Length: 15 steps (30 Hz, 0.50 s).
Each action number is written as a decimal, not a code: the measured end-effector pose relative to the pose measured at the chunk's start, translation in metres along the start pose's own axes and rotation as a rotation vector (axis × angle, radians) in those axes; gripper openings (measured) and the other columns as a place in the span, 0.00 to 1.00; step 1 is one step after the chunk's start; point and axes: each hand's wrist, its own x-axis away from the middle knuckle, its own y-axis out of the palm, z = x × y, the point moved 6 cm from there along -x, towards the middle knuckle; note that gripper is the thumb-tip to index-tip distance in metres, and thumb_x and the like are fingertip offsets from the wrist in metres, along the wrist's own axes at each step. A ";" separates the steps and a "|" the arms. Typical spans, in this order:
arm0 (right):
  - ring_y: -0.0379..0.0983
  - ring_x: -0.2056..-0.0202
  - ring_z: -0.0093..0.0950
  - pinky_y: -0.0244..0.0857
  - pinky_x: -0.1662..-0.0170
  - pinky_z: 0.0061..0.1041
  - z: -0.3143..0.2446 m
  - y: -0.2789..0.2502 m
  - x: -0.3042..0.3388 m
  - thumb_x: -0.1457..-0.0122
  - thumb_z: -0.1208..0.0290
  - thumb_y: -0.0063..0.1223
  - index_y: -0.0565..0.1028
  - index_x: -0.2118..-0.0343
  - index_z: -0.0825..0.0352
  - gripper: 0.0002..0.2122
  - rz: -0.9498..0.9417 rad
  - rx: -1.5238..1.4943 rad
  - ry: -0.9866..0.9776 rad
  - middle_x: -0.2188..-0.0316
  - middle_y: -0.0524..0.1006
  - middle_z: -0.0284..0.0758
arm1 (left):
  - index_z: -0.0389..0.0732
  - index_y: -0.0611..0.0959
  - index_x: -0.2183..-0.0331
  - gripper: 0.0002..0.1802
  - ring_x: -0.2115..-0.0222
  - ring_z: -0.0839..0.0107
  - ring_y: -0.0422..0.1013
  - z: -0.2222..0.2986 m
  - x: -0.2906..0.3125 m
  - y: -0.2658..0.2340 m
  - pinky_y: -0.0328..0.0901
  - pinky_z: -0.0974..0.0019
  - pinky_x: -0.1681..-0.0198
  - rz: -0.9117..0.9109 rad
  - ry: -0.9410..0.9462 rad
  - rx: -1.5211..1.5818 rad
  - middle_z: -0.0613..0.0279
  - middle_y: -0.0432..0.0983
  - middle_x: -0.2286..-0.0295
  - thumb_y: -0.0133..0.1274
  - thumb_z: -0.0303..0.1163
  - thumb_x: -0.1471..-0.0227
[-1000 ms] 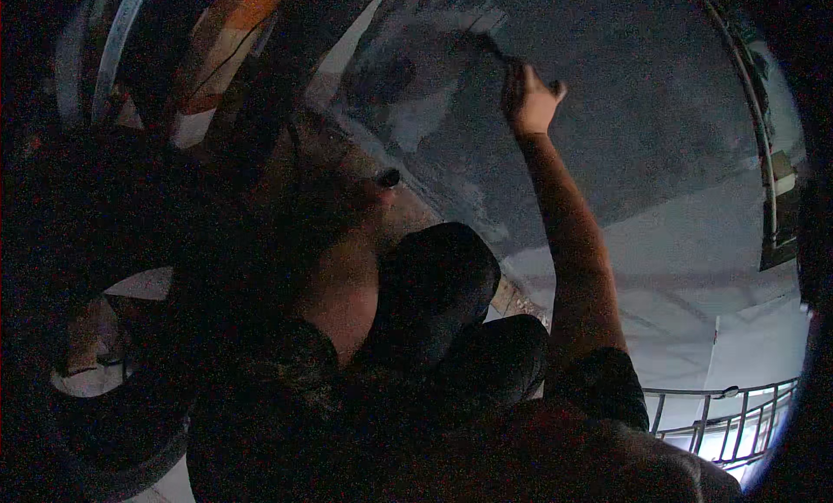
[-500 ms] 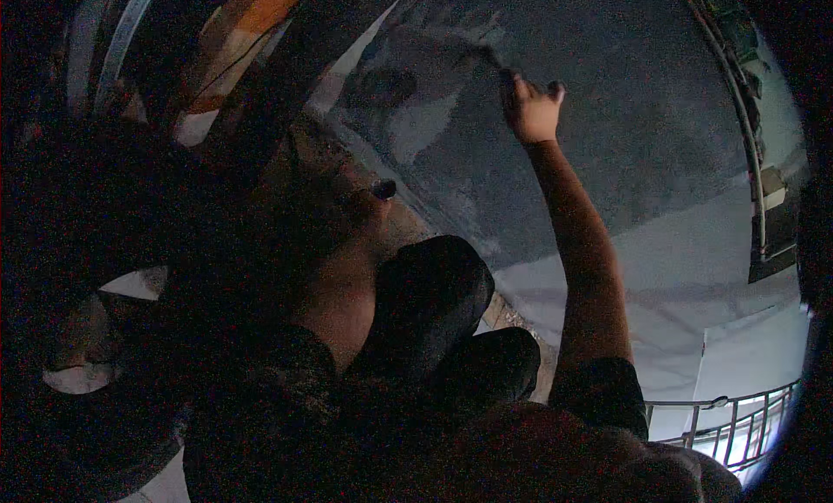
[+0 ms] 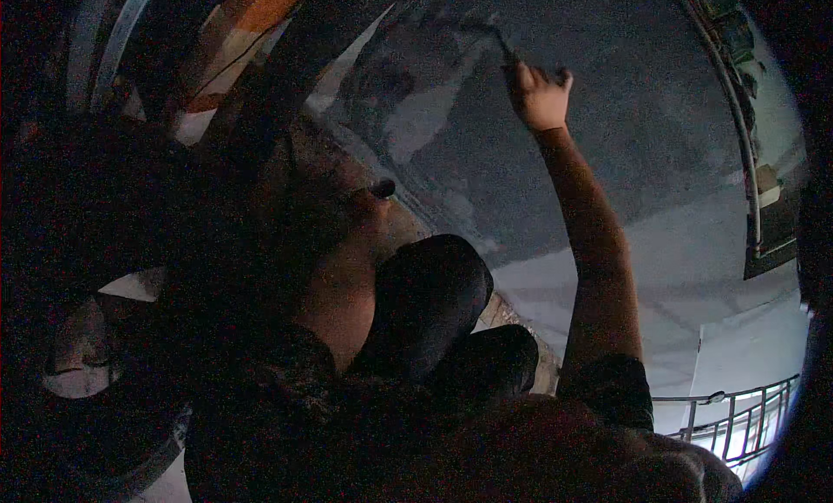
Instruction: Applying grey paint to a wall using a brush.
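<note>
At the upper left of the frame I can see a pale grey curved strip [image 3: 123,43], and just right of it a slanting orange-and-white panel [image 3: 260,13] with a thin dark line across it. The lower left is nearly all shadow. Near the middle, the left hand [image 3: 370,205] sits in the gloom against a small dark rounded object [image 3: 383,188]; it is too dim over here to tell whether the fingers grip it or only touch it. Two knees in black cloth [image 3: 444,277] are bent just below and to the right. At upper centre, a dark slim-handled tool [image 3: 503,43] angles up and left across a broad flat grey surface [image 3: 642,130], blotched with lighter and darker patches. The right hand [image 3: 542,100] has its fingers wrapped around the tool's handle, the bare arm [image 3: 599,217] stretched up from a dark short sleeve [image 3: 607,390]. Toward the right rim runs a long thin pipe [image 3: 744,139], and at lower right stands a barred metal railing [image 3: 729,401]
</note>
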 end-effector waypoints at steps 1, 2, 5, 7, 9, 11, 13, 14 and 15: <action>0.75 0.62 0.32 0.48 0.47 0.59 0.005 -0.008 -0.004 0.43 0.63 0.47 0.68 0.50 0.57 0.17 0.047 -0.035 0.062 0.62 0.78 0.31 | 0.36 0.80 0.67 0.16 0.72 0.52 0.72 -0.001 0.001 -0.001 0.68 0.53 0.68 -0.003 -0.008 0.007 0.52 0.75 0.72 0.54 0.39 0.54; 0.75 0.62 0.32 0.48 0.47 0.58 0.004 -0.008 -0.010 0.43 0.63 0.48 0.68 0.50 0.57 0.18 0.008 -0.052 0.093 0.61 0.77 0.32 | 0.36 0.80 0.67 0.16 0.72 0.52 0.72 -0.003 0.003 -0.001 0.68 0.53 0.68 -0.006 -0.017 0.012 0.52 0.75 0.72 0.54 0.39 0.54; 0.75 0.63 0.32 0.48 0.47 0.58 0.001 0.012 0.003 0.44 0.62 0.48 0.68 0.51 0.57 0.17 0.027 0.023 -0.095 0.61 0.77 0.31 | 0.36 0.80 0.67 0.16 0.72 0.52 0.72 0.013 -0.005 -0.008 0.68 0.53 0.68 -0.015 0.001 0.045 0.52 0.75 0.72 0.54 0.38 0.54; 0.75 0.62 0.32 0.48 0.47 0.58 -0.011 0.009 0.000 0.44 0.62 0.48 0.68 0.51 0.57 0.17 -0.003 0.028 -0.142 0.60 0.77 0.32 | 0.36 0.80 0.67 0.16 0.72 0.52 0.72 0.011 -0.004 -0.008 0.68 0.53 0.68 -0.019 -0.019 0.056 0.52 0.75 0.72 0.54 0.38 0.54; 0.75 0.61 0.32 0.48 0.47 0.58 -0.012 0.006 -0.004 0.44 0.62 0.48 0.69 0.51 0.57 0.17 -0.034 0.039 -0.186 0.60 0.77 0.32 | 0.36 0.80 0.67 0.16 0.72 0.52 0.73 0.012 -0.005 -0.008 0.68 0.53 0.68 -0.024 -0.033 0.070 0.52 0.75 0.72 0.54 0.38 0.54; 0.75 0.61 0.32 0.47 0.46 0.58 0.007 -0.007 -0.012 0.43 0.62 0.48 0.68 0.51 0.58 0.17 0.093 -0.014 -0.085 0.60 0.77 0.33 | 0.36 0.80 0.67 0.16 0.72 0.52 0.73 0.014 -0.007 -0.009 0.68 0.53 0.68 -0.028 -0.043 0.085 0.52 0.75 0.72 0.54 0.38 0.54; 0.75 0.60 0.32 0.47 0.46 0.58 0.011 -0.014 -0.022 0.42 0.62 0.47 0.68 0.51 0.58 0.16 0.047 -0.020 -0.007 0.60 0.77 0.32 | 0.36 0.80 0.67 0.16 0.72 0.52 0.73 0.012 -0.006 -0.009 0.68 0.53 0.68 -0.036 -0.056 0.097 0.52 0.75 0.72 0.55 0.38 0.54; 0.74 0.60 0.31 0.47 0.46 0.58 0.014 -0.015 -0.025 0.42 0.62 0.47 0.69 0.52 0.58 0.16 0.001 -0.025 0.073 0.60 0.77 0.32 | 0.36 0.80 0.67 0.16 0.72 0.51 0.73 0.011 -0.005 -0.009 0.68 0.53 0.68 -0.039 -0.064 0.102 0.52 0.75 0.72 0.55 0.38 0.54; 0.74 0.60 0.31 0.47 0.46 0.58 0.016 -0.009 -0.021 0.42 0.62 0.47 0.69 0.52 0.58 0.16 0.000 -0.018 0.077 0.60 0.77 0.32 | 0.36 0.80 0.67 0.16 0.72 0.51 0.73 0.015 -0.006 -0.009 0.68 0.53 0.68 -0.042 -0.062 0.113 0.52 0.75 0.72 0.55 0.38 0.54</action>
